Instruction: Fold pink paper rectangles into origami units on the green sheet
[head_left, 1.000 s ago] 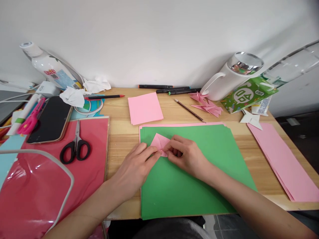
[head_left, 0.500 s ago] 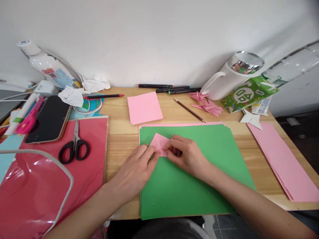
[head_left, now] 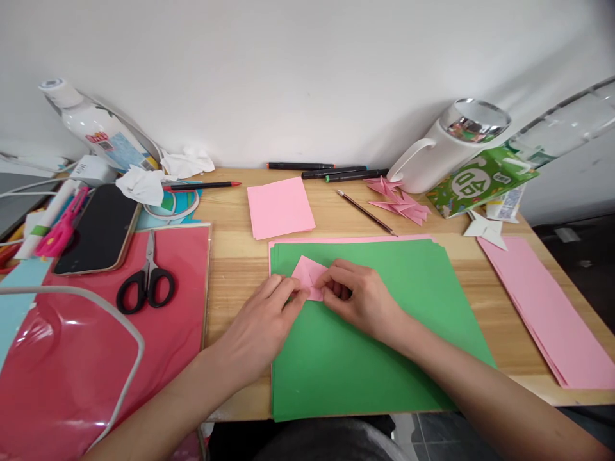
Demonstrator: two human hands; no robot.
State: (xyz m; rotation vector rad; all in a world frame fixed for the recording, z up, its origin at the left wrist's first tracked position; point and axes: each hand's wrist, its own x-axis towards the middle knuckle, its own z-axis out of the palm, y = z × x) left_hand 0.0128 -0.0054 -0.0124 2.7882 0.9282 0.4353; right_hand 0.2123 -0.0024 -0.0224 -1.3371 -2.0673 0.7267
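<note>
A small folded piece of pink paper (head_left: 308, 270) lies over the upper left of the green paper sheets (head_left: 384, 358). My left hand (head_left: 269, 314) pinches its left and lower edge between thumb and fingers. From the other side, my right hand (head_left: 360, 298) grips the paper's right part, with thumb and index finger closed and the other fingers curled in. Creases show on the paper's upper face, while its lower corners are partly covered by my fingertips.
Pink square sheets (head_left: 281, 208) lie behind the green stack, beside a pencil (head_left: 368, 213) and folded pink pieces (head_left: 401, 203). Black-handled scissors (head_left: 147, 282) rest on a red packet (head_left: 182, 333) at left. A white mug (head_left: 435, 150) stands at the back right; pink strips (head_left: 552, 320) lie at right.
Both hands keep their hold on the pink paper, with the left fingers shifted very slightly. The whole view has moved a little; nothing else visibly differs.
</note>
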